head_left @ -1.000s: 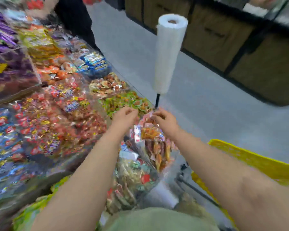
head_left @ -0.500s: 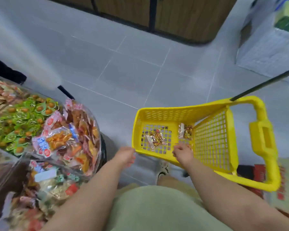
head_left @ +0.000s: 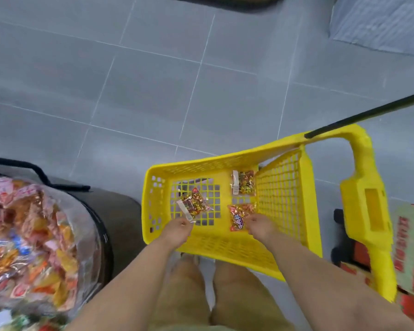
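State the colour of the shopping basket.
The basket is bright yellow, clearest in the head view.

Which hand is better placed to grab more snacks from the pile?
Left, probably. The left hand is nearer the snack pile; the right hand is farther, at a red packet in the basket.

Snack packet print blurred, unreadable

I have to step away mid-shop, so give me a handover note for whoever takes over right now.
Left hand: fingers curled at the corner of the left packet; grip unclear.
Right hand: pinches the pink-labelled packet, low inside the yellow basket.
Done: three packets in the basket, counting the far packet.
Left: let go, then probably fetch more from the snack bin.
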Action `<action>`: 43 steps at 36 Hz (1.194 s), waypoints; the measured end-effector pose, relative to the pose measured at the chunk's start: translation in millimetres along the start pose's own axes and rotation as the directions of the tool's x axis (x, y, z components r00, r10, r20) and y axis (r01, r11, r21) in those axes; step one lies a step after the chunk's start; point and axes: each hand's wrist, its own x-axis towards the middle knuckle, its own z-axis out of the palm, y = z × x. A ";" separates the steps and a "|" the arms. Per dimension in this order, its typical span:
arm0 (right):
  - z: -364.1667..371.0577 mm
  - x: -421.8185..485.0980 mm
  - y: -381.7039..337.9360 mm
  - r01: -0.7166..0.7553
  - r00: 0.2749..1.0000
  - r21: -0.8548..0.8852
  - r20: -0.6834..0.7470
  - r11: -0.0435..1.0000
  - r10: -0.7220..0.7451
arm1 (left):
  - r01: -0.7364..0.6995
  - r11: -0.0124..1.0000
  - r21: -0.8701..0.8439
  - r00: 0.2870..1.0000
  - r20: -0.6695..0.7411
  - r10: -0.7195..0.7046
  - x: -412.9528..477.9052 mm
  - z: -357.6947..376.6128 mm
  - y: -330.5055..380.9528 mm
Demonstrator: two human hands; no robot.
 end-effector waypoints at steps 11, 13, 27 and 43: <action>38.2 110.7 22.2 -0.184 0.980 0.030 -0.066 0.983 0.185 | 0.158 0.987 -0.030 0.976 -0.148 -0.161 122.5 16.6 -1.0; 43.7 128.3 27.9 -0.204 0.970 -0.011 -0.137 0.979 0.201 | 0.186 0.979 0.085 0.961 -0.225 -0.163 144.3 18.3 -1.4; 99.8 164.8 28.8 -0.343 0.922 -0.219 -0.264 0.913 0.283 | 0.235 0.647 0.726 0.937 -0.346 0.048 194.0 35.3 -8.7; 59.7 130.4 27.8 -0.053 0.964 0.540 -0.191 0.840 0.184 | 0.050 0.993 0.111 0.998 0.026 -0.053 163.3 27.0 6.9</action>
